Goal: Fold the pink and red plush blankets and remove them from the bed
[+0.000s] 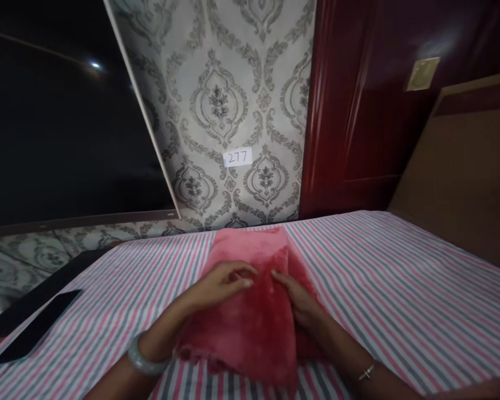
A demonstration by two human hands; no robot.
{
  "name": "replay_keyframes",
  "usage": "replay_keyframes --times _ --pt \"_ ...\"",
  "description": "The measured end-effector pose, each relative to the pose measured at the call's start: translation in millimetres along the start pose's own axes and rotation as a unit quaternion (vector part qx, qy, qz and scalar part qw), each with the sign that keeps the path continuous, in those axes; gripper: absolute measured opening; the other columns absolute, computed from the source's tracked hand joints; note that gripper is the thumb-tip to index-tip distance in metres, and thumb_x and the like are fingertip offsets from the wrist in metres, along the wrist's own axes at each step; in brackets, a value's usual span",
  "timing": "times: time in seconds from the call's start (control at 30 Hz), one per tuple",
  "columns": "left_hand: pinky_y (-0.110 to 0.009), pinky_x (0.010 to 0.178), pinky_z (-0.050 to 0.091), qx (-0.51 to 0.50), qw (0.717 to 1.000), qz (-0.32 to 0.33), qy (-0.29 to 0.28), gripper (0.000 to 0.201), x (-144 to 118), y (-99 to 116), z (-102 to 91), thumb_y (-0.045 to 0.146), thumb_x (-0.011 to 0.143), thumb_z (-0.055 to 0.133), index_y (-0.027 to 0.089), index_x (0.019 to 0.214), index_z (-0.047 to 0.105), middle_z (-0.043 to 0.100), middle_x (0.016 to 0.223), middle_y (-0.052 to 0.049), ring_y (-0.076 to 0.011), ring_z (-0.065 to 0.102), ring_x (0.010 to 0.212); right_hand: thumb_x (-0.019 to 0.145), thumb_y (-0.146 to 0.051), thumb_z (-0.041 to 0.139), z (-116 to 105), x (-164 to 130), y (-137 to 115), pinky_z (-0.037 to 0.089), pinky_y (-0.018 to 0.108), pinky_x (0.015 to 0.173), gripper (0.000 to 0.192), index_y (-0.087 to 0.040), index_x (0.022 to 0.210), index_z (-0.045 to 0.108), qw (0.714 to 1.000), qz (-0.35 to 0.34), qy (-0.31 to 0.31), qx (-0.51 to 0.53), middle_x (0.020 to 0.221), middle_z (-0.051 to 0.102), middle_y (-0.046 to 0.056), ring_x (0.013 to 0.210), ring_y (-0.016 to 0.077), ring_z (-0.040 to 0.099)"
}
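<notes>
A red plush cloth (254,328) lies folded on a striped sheet in front of me, its lighter pink side (250,241) showing toward the wall. My left hand (223,283) is over the cloth's left part, thumb and fingers apart, with nothing seen between them. At the cloth's right fold is my right hand (300,300), its thumb on top and the other fingers tucked behind the fold, mostly hidden. A pale bangle (144,358) circles my left wrist, and a thin bracelet (366,371) is on the right one.
The striped sheet (400,300) covers the surface under the cloth. On it at the left lies a flat black object (37,328). A large dark screen (66,122) hangs at the left, near a wall label (238,157) reading 277. A brown panel (462,172) stands at right.
</notes>
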State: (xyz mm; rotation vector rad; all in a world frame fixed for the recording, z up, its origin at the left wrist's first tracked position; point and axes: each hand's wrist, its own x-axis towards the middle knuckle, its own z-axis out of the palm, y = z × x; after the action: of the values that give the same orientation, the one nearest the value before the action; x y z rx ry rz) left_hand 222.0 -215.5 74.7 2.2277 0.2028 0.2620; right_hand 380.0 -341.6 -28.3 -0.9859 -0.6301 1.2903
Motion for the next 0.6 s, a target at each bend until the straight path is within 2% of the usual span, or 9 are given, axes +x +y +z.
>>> replay_keyframes --times 0.07,0.17,0.23,0.3,0.37,0.5,0.6 --pt "-0.040 0.094 0.053 0.010 0.996 -0.005 0.086 0.029 4.6 -13.2 -14.6 0.042 0.085 0.061 0.020 0.099 0.073 0.076 0.105 -0.008 -0.0257 0.069 0.101 0.076 -0.039 0.059 -0.6 8.9 -8.3 0.057 0.042 0.090 0.035 -0.017 0.103 0.066 0.999 -0.020 0.039 0.007 0.091 0.077 0.010 0.091 0.0277 0.074" --pt "-0.040 0.092 0.054 0.011 0.981 -0.031 0.193 0.035 6.3 -29.7 -32.5 0.050 0.083 0.063 0.020 0.098 0.072 0.076 0.102 -0.008 -0.0257 0.070 0.099 0.067 -0.026 0.063 1.5 28.6 -37.5 0.058 0.038 0.082 0.038 -0.018 0.104 0.065 0.994 -0.072 0.079 -0.004 0.086 0.077 0.005 0.085 0.0254 0.074" --pt "-0.041 0.092 0.055 0.022 0.969 -0.046 0.241 0.044 4.7 -39.1 -38.7 0.056 0.083 0.062 0.019 0.106 0.071 0.075 0.109 -0.010 -0.0269 0.070 0.101 0.065 -0.023 0.062 -1.3 40.8 -61.0 0.058 0.037 0.079 0.042 -0.018 0.107 0.065 0.989 -0.126 0.080 -0.017 0.087 0.077 0.004 0.083 0.0250 0.073" --pt "-0.044 0.096 0.054 0.055 0.961 -0.054 0.264 0.053 3.0 -50.2 -37.8 0.059 0.084 0.059 0.018 0.117 0.069 0.072 0.123 -0.013 -0.0289 0.068 0.109 0.064 -0.023 0.061 -10.6 48.1 -77.9 0.057 0.038 0.081 0.046 -0.018 0.109 0.065 0.982 -0.165 0.085 -0.036 0.088 0.077 0.003 0.084 0.0251 0.073" --pt "-0.047 0.104 0.050 0.105 0.958 -0.054 0.261 0.058 2.5 -65.2 -29.1 0.059 0.085 0.057 0.018 0.125 0.066 0.066 0.135 -0.014 -0.0308 0.063 0.121 0.064 -0.023 0.060 -25.1 48.5 -82.9 0.056 0.039 0.084 0.046 -0.018 0.108 0.066 0.978 -0.163 0.112 -0.066 0.085 0.076 0.003 0.085 0.0254 0.073" --pt "-0.053 0.118 0.035 0.229 0.956 -0.055 0.175 0.055 5.4 -101.3 2.4 0.048 0.089 0.055 0.018 0.135 0.062 0.055 0.149 -0.016 -0.0318 0.046 0.142 0.068 -0.027 0.062 -52.4 33.8 -68.4 0.056 0.045 0.084 0.034 -0.018 0.099 0.071 0.979 -0.113 0.135 -0.104 0.076 0.075 0.005 0.081 0.0282 0.072" --pt "-0.058 0.120 0.029 0.298 0.943 -0.055 0.135 0.055 7.8 -118.6 17.3 0.042 0.091 0.053 0.015 0.138 0.060 0.048 0.154 -0.018 -0.0341 0.038 0.147 0.070 -0.028 0.061 -59.8 23.4 -59.6 0.055 0.046 0.085 0.029 -0.019 0.096 0.071 0.980 -0.102 0.135 -0.102 0.072 0.074 0.005 0.077 0.0281 0.072"
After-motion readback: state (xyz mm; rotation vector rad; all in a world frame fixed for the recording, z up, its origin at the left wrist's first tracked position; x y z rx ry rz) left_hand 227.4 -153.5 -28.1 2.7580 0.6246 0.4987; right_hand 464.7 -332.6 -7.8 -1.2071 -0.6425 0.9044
